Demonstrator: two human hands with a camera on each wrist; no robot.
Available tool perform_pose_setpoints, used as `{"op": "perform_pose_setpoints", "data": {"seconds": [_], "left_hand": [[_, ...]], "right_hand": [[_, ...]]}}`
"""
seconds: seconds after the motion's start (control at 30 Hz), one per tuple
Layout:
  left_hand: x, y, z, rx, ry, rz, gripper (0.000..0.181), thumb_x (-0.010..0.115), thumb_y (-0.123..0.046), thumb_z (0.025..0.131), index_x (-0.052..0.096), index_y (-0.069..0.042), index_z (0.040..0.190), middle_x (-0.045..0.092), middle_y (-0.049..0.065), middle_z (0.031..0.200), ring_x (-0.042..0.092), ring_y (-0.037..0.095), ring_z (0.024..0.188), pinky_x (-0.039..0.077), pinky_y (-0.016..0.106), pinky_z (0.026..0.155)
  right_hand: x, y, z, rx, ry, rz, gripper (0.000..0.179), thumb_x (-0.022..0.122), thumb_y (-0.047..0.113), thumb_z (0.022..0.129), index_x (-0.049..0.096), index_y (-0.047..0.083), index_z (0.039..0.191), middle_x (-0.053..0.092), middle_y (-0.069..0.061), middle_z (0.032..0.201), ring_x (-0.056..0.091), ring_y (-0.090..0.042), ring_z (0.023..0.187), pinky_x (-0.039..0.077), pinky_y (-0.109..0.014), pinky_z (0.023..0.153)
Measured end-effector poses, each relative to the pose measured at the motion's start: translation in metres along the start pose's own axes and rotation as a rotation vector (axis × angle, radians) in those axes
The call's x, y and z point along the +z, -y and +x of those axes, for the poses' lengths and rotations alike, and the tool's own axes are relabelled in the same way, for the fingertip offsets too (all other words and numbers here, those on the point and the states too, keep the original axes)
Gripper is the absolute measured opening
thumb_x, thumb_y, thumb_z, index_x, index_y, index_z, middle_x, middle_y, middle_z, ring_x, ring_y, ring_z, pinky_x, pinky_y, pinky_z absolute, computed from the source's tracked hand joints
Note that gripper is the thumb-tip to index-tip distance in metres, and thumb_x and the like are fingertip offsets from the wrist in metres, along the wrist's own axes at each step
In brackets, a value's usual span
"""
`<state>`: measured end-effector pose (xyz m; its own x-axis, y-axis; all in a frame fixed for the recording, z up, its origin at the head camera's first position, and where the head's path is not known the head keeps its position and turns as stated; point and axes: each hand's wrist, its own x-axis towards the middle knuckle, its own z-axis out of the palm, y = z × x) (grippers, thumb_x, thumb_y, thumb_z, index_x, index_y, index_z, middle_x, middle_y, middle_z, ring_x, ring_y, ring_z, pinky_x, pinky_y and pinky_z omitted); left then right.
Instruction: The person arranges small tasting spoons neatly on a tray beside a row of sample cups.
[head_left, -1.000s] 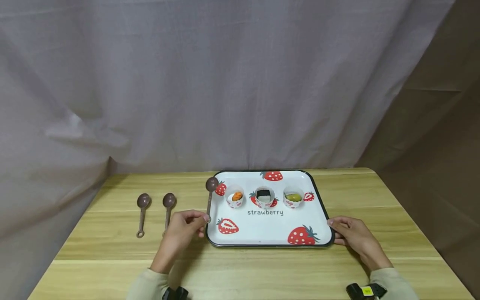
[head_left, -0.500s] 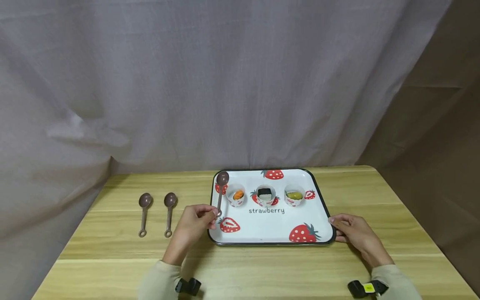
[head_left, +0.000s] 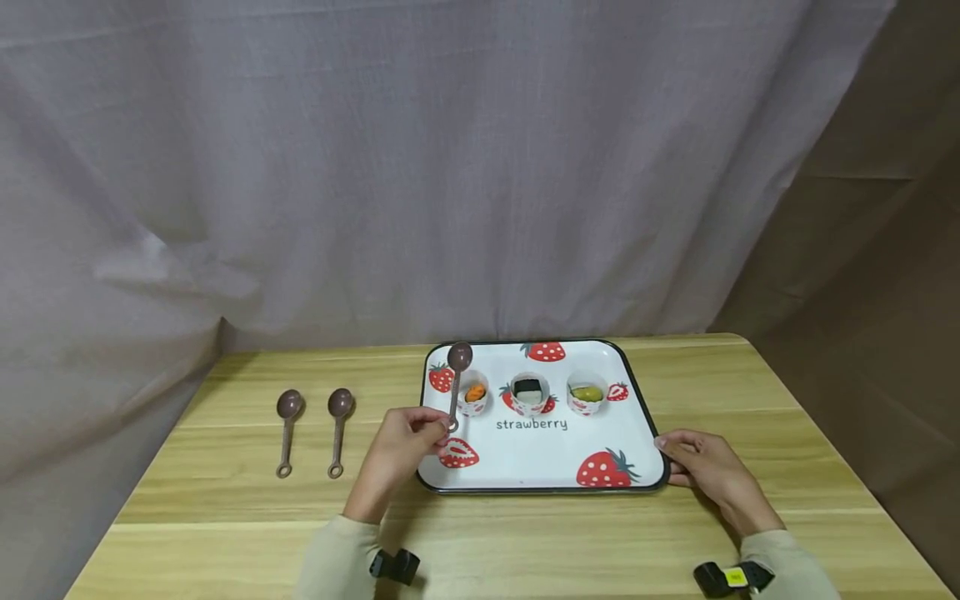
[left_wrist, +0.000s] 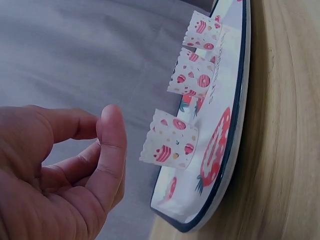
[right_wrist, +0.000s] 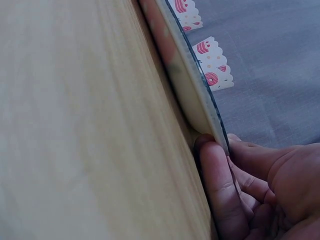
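My left hand [head_left: 402,450] pinches the handle end of a brown spoon [head_left: 459,358] between thumb and fingertips, above the left part of a white strawberry-print tray [head_left: 540,462]. In the left wrist view the thumb and forefinger [left_wrist: 112,135] meet, and the spoon is hidden behind them. Its bowl points away, beside a paper cup [head_left: 472,407] with an orange piece in it. My right hand [head_left: 708,467] grips the tray's right edge near the front corner, thumb on the rim and fingers under it, as the right wrist view shows the rim [right_wrist: 212,107].
Two more brown spoons, one [head_left: 287,429] further left and one [head_left: 339,429] nearer the tray, lie on the wooden table [head_left: 225,533]. The tray also bears a middle cup [head_left: 528,407] with a black-and-white piece and a right cup [head_left: 585,407] with a green one. A grey curtain [head_left: 480,167] hangs behind.
My left hand has carried the spoon rightward from the tray's left edge to over the tray, close to the left cup. My right hand keeps its hold on the tray.
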<state>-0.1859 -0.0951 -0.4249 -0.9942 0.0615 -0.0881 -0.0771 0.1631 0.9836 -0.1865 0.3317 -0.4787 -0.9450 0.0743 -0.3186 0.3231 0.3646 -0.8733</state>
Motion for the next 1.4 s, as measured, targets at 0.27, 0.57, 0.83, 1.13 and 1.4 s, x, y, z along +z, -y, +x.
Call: {"op": "perform_pose_setpoints", "data": {"seconds": [0.27, 0.57, 0.83, 1.13, 1.4], "left_hand": [[0.01, 0.002, 0.004, -0.006, -0.01, 0.064, 0.016, 0.065, 0.001, 0.096, 0.075, 0.01, 0.105, 0.072, 0.015, 0.084, 0.066, 0.014, 0.071, 0.063, 0.033, 0.071], [0.022, 0.002, 0.009, 0.005, 0.007, 0.057, 0.016, 0.065, 0.001, 0.096, 0.074, 0.011, 0.103, 0.074, 0.021, 0.087, 0.068, 0.014, 0.064, 0.063, 0.033, 0.065], [0.033, 0.003, 0.014, -0.031, 0.038, 0.0, 0.015, 0.064, -0.001, 0.099, 0.073, 0.012, 0.102, 0.072, 0.015, 0.082, 0.066, 0.011, 0.065, 0.065, 0.03, 0.067], [0.045, 0.005, 0.02, -0.041, 0.051, 0.024, 0.015, 0.063, 0.002, 0.1, 0.074, 0.011, 0.099, 0.068, 0.005, 0.074, 0.061, 0.009, 0.063, 0.058, 0.021, 0.06], [0.053, 0.008, 0.024, -0.105, 0.056, 0.037, 0.016, 0.064, 0.0, 0.101, 0.074, 0.012, 0.099, 0.068, 0.004, 0.074, 0.06, 0.008, 0.062, 0.055, 0.019, 0.057]], "right_hand": [[-0.002, -0.002, -0.001, -0.014, -0.006, -0.026, 0.038, 0.056, 0.019, 0.111, 0.06, -0.014, 0.13, 0.068, -0.001, 0.101, 0.062, -0.007, 0.08, 0.063, -0.026, 0.069], [-0.003, -0.003, 0.0, 0.0, -0.009, -0.026, 0.041, 0.056, 0.021, 0.111, 0.059, -0.014, 0.132, 0.068, 0.0, 0.102, 0.062, -0.009, 0.082, 0.064, -0.026, 0.07], [-0.002, -0.003, 0.0, -0.005, -0.009, -0.008, 0.037, 0.056, 0.019, 0.111, 0.061, -0.014, 0.128, 0.068, 0.002, 0.097, 0.062, -0.008, 0.08, 0.064, -0.027, 0.069], [-0.001, -0.002, 0.0, -0.004, -0.012, -0.005, 0.036, 0.058, 0.02, 0.11, 0.063, -0.012, 0.125, 0.067, 0.001, 0.096, 0.063, -0.007, 0.078, 0.064, -0.027, 0.068], [0.0, 0.0, 0.0, 0.0, -0.014, -0.005, 0.035, 0.058, 0.02, 0.11, 0.064, -0.012, 0.123, 0.067, 0.0, 0.094, 0.063, -0.008, 0.078, 0.064, -0.027, 0.068]]}}
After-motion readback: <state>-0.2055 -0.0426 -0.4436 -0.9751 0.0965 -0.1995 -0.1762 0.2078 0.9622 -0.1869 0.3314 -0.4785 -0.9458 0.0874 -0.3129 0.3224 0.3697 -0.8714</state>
